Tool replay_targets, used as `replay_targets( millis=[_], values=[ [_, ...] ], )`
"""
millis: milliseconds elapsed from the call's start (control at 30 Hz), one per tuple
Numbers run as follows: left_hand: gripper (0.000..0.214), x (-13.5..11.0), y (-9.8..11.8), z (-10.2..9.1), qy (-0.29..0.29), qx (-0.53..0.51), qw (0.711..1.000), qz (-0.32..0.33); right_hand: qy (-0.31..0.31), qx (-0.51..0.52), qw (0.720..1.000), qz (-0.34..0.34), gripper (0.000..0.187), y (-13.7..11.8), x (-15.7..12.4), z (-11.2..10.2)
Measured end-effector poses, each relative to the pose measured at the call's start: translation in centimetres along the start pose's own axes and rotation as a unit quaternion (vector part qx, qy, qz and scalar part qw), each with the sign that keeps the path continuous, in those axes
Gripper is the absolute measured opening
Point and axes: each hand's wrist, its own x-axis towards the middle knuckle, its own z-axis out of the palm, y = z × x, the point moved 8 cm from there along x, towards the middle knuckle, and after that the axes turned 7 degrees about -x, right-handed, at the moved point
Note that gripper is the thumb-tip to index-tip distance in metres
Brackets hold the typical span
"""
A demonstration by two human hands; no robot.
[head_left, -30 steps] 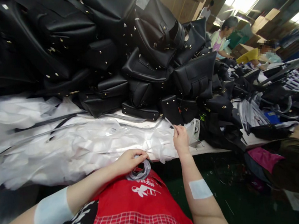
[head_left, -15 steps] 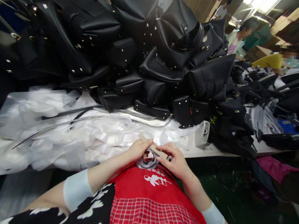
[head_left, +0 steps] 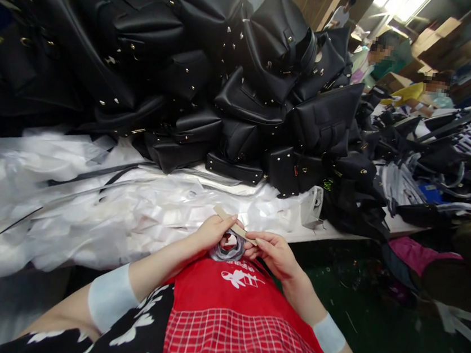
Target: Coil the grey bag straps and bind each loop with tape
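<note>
A flat beige strip (head_left: 238, 230) slants in front of my red apron, held between both hands. My left hand (head_left: 212, 233) is closed on its upper left part, with the thumb lying along it. At the strip's lower right end, my right hand (head_left: 276, 254) pinches it between thumb and fingers. Just below the strip hangs a grey, shiny ring-shaped coil (head_left: 227, 252), perhaps a roll of tape. It is close to the fingers of both hands; I cannot tell which of them supports it.
Crumpled translucent plastic bags (head_left: 146, 212) cover the near side of the white table (head_left: 340, 231). Behind them rises a pile of black handbags (head_left: 248, 96). A whitish dispenser-like object (head_left: 312, 208) stands at the table edge. Several people work at the back right.
My right hand's fingers have shifted on the strip and now pinch its lower right end. The left hand keeps its hold. The whole view has moved slightly.
</note>
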Motion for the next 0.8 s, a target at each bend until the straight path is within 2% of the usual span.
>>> replay_targets(
  millis=[233, 367, 433, 533, 600, 633, 700, 800],
  values=[
    [0.049, -0.1, -0.5, 0.1, 0.005, 0.022, 1.0, 0.006, 0.025, -0.011, 0.999, 0.033, 0.033, 1.0, 0.0, -0.8],
    [0.05, -0.2, -0.2, 0.5, -0.014, 0.077, 0.997, 0.019, 0.048, -0.101, 0.992, 0.053, 0.037, 1.6, 0.0, -1.5],
    [0.049, -0.4, 0.5, 1.1, -0.04, 0.123, 0.99, 0.049, 0.071, -0.204, 0.976, 0.033, 0.038, 0.8, -0.1, -2.1],
    [0.045, -0.8, 1.8, 2.4, -0.085, 0.204, 0.969, 0.11, 0.11, -0.361, 0.925, -0.041, 0.035, -2.0, -0.1, -2.4],
    [0.044, -1.0, 2.3, 3.2, -0.105, 0.253, 0.953, 0.132, 0.124, -0.414, 0.898, -0.088, 0.033, -4.0, 0.1, -2.2],
    [0.045, -1.1, 2.4, 3.5, -0.112, 0.269, 0.947, 0.135, 0.134, -0.418, 0.893, -0.101, 0.034, -4.8, 0.3, -2.2],
    [0.046, -1.2, 2.4, 3.9, -0.122, 0.278, 0.943, 0.136, 0.154, -0.384, 0.905, -0.101, 0.036, -5.7, 1.1, -2.2],
    [0.05, -1.4, 2.4, 3.9, -0.118, 0.243, 0.953, 0.136, 0.159, -0.302, 0.937, -0.076, 0.039, -5.6, 2.7, -1.6]
  ],
)
